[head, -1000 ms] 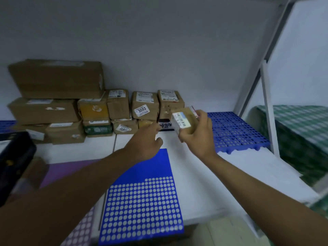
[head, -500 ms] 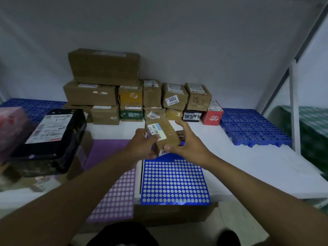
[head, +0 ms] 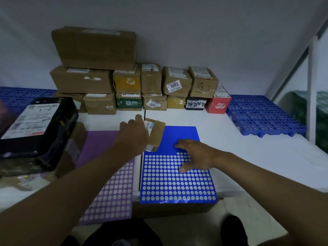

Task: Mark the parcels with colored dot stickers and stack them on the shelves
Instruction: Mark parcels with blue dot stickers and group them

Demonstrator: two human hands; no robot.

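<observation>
Released by the right hand (head: 194, 157), which now lay flat on the blue sheet (head: 177, 185), the parcel (head: 156, 134) stayed gripped in the left hand (head: 133, 135) above the surface; marking and shelving remained.

Left hand (head: 133, 134) holds small brown parcel (head: 156, 134) at frame center, over top edge of blue sticker sheet (head: 177, 185). Right hand (head: 195, 157) spread flat on that sheet. Purple sticker sheet (head: 110, 192) lower left. Stacked parcels (head: 124, 82) upper center on white bench (head: 248, 157).
</observation>
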